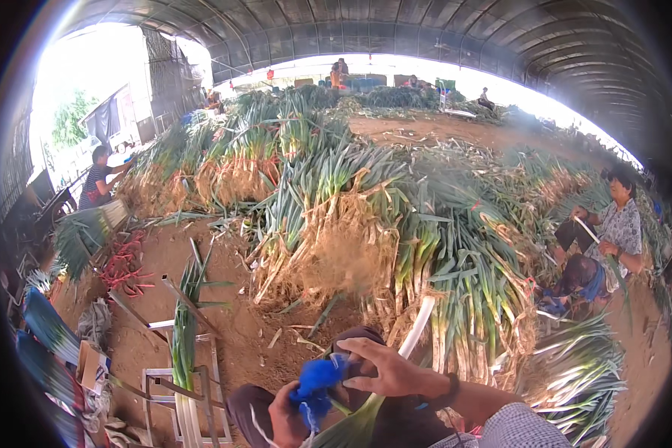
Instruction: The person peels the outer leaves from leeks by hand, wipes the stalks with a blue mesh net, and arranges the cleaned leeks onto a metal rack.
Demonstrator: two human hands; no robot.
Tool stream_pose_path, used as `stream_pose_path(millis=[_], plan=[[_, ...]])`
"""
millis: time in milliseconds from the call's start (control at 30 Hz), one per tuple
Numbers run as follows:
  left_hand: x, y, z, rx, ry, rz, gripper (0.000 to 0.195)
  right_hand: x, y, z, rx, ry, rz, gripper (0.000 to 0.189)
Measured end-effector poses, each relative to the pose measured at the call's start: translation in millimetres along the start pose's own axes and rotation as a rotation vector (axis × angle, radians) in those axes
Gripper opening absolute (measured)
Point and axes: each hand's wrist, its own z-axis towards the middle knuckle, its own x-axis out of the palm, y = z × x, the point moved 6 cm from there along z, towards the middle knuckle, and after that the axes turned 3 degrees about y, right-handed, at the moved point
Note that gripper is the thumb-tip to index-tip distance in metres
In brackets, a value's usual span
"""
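My left hand (287,415) is closed around a bunched blue cloth or glove (320,383), low in the middle of the head view. A pale cord hangs by that hand. Just right of the blue bundle, my right hand (389,367) has its thumb and forefinger spread; whether its curled fingers touch the bundle is hard to tell. Under the right hand runs one leek (417,330), its peeled white shank pointing up and away and its green leaves (355,423) down at the lower edge. The leek lies over my dark-trousered lap, and the right hand hides part of it.
Rooty leeks (336,246) are heaped ahead. A metal frame (215,386) at left holds several leeks (185,336). Red ties (126,266) lie on soil; bundled leeks (50,330) and a carton (91,367) are far left. Peeled leeks (579,369) and a seated person (610,235) are right.
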Motion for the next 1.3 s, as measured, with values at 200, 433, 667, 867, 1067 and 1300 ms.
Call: stream_pose_path(millis=[200, 433, 667, 867, 1067, 1300], plan=[[32, -18, -20, -0.587, 0.294, -0.891, 0.045, 66, 15, -12, -0.379, 0.147, -0.607, 0.049], [6, -27, -10, 0.009, 0.480, 0.559, 0.062, -56, -56, -8, 0.182, -0.194, -0.276, 0.039], [-2, 36, -41, -0.569, 0.871, 0.113, 0.052, 54, -22, -32, -0.192, 0.408, -0.635, 0.008], [7, 58, -35, -0.485, 0.793, 0.321, 0.048, 100, -14, -63, -0.232, 0.526, -0.412, 0.019], [1, 49, -55, -0.550, 0.762, 0.193, 0.048, 21, -23, -39, -0.143, 0.261, -0.609, 0.025], [1, 41, -47, -0.557, 0.790, 0.204, 0.050, -43, -48, -62, 0.238, -0.073, -0.345, 0.028]])
